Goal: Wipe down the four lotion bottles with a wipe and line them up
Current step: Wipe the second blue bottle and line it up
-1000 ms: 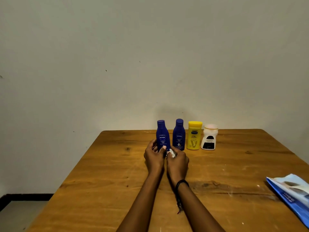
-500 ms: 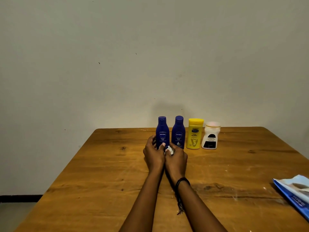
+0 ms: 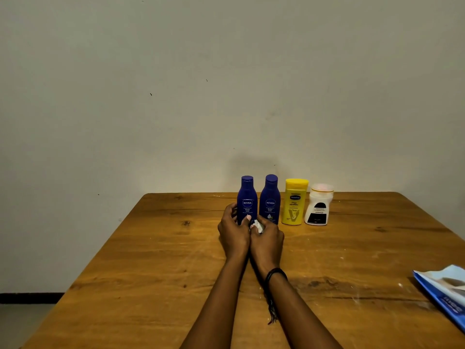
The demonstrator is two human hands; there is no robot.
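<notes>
Four lotion bottles stand in a row near the far edge of the wooden table (image 3: 151,260). From the left they are a dark blue bottle (image 3: 247,197), a second dark blue bottle (image 3: 270,197), a yellow bottle (image 3: 295,201) and a white bottle (image 3: 318,205). My left hand (image 3: 232,234) wraps the base of the leftmost blue bottle, which stands upright. My right hand (image 3: 267,240) presses against it and pinches a crumpled white wipe (image 3: 258,225) at the foot of the two blue bottles.
A blue and white wipes packet (image 3: 445,293) lies at the table's right edge, partly out of frame. A plain wall rises right behind the table's far edge.
Both hands and the bottles hold almost the same places on the table. My head has tilted up a little, so the table sits lower in view.
</notes>
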